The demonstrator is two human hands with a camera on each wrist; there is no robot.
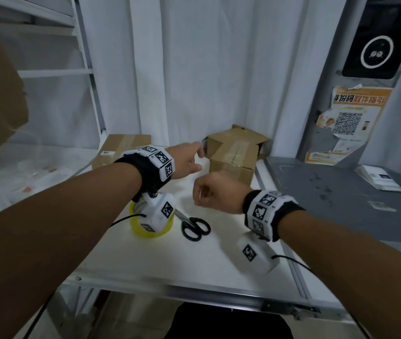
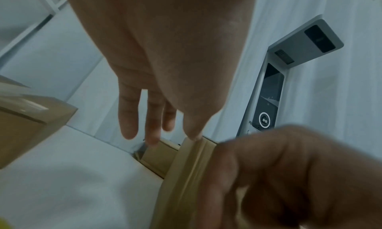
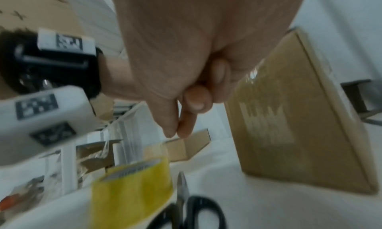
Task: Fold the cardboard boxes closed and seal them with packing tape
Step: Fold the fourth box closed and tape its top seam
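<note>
A taped cardboard box (image 1: 233,159) stands at the back of the white table (image 1: 194,263), with an open-flapped box (image 1: 239,137) behind it. My left hand (image 1: 200,156) hovers just left of them, fingers straight and spread, holding nothing; the left wrist view shows its fingers (image 2: 128,126) above the box edge (image 2: 186,167). My right hand (image 1: 201,194) hangs in front of the taped box (image 3: 289,126), fingers curled, thumb and forefinger (image 3: 176,133) pressed together with nothing visible between them. A yellow tape roll (image 1: 145,231) lies under my left wrist.
Black-handled scissors (image 1: 195,227) lie right of the tape roll (image 3: 132,188). Another taped box (image 1: 121,149) sits at the back left. White shelving (image 1: 55,72) stands to the left, and a grey counter (image 1: 341,199) with papers to the right.
</note>
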